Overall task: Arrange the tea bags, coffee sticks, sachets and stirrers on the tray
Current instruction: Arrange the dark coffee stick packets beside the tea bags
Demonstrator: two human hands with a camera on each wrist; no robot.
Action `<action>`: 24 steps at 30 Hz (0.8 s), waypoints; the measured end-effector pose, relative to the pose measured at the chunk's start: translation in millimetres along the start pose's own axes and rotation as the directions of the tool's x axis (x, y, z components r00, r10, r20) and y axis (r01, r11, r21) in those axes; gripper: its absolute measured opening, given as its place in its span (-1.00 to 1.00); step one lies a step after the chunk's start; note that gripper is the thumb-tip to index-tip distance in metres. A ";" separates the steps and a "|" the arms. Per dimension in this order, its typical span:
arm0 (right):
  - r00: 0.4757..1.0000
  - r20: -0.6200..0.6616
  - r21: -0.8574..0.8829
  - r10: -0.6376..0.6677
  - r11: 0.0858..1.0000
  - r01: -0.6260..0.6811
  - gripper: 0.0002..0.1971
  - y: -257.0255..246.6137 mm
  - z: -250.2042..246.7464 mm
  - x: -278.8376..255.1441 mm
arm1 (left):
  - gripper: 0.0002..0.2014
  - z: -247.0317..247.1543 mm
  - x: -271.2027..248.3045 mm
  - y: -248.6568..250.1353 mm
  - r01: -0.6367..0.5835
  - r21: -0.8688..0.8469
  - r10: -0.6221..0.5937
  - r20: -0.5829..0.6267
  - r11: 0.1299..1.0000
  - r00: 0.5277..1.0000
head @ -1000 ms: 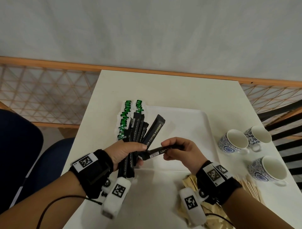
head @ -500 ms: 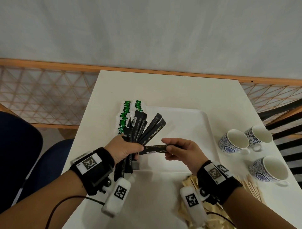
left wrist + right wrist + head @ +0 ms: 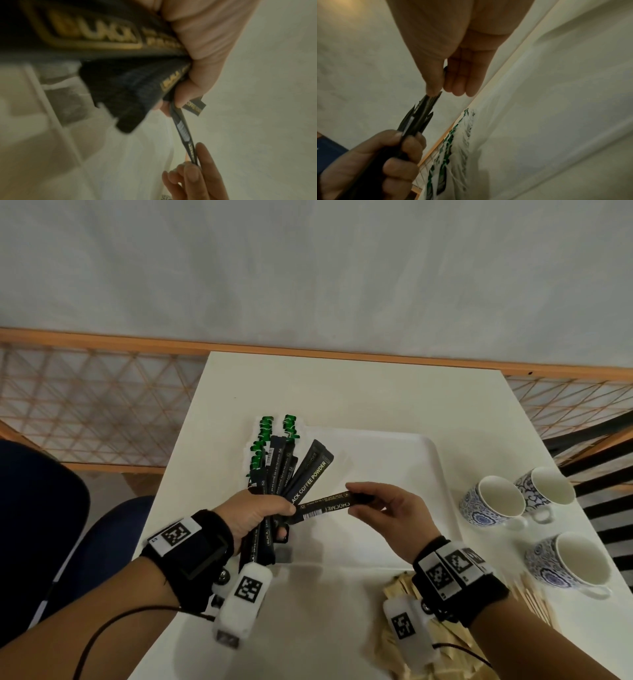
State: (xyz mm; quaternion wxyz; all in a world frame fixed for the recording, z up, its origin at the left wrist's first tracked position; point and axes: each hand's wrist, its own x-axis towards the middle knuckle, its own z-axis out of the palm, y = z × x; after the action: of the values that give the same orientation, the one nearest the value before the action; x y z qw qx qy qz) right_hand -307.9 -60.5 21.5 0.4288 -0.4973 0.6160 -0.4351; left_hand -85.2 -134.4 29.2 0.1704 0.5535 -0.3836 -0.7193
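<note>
Head view: left hand (image 3: 255, 513) clenched around a fanned bundle of black coffee sticks (image 3: 279, 474), held over the left edge of the white tray (image 3: 394, 460). Right hand (image 3: 387, 513) pinches one single stick (image 3: 325, 506) lying crosswise, its near end against the left thumb. Green-printed tea bags (image 3: 265, 440) lie at the tray's far-left corner, partly under the fan. Tan sachets (image 3: 399, 590) and wooden stirrers (image 3: 534, 599) sit on the table (image 3: 342, 392) near the right wrist, off the tray. Three cups (image 3: 493, 501) to the right (not part of the job).

Left wrist view: blurry, but the fingers (image 3: 202, 44) wrap the bundle tight; the single stick runs down to the right hand's fingertips (image 3: 192, 174), seen edge-on.

Right wrist view: thumb and fingers (image 3: 453, 81) close on the stick's tip. Contact patch looks small, though the dim frame makes that hard to confirm.

Risks:
- The bundle is fanned, not squared. If the left grip loosens while the single stick is worked in or out, sticks probably slide and scatter over the tea bags.
- The fingertip pinch is shallow, so the stick could twist or drop onto the tray askew.
- The right forearm hangs just above the sachets and stirrers; a careless sweep could knock them toward the table edge.
</note>
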 end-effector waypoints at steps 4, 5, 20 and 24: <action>0.998 0.001 -0.114 -0.064 0.991 0.064 -0.77 2.0 -5.1 4.8 | -0.73 -0.8 -1.9 -0.8 0.037 -0.006 -0.037 0.039 0.999 0.999; 0.998 0.001 -0.164 -0.066 0.984 0.065 -0.83 3.1 -5.8 6.3 | -0.68 -0.9 -1.7 -1.0 0.007 -0.002 -0.007 0.021 1.000 1.000; 0.956 0.134 0.080 0.261 0.959 -0.273 -0.89 4.8 -3.3 16.7 | -0.93 9.1 13.0 0.7 -0.207 0.083 0.218 -0.152 0.975 0.964; 0.945 0.148 0.281 0.291 0.904 -0.323 -0.87 7.2 -3.5 18.6 | -0.98 8.1 19.8 -4.5 -0.160 -0.012 0.156 -0.174 0.987 0.972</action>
State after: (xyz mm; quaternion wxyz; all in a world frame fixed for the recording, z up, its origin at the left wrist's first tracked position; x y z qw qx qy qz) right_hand -315.5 -77.5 13.7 0.5938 -0.3444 0.5902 -0.4248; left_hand -98.4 -141.8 13.5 0.2669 0.5790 -0.4010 -0.6578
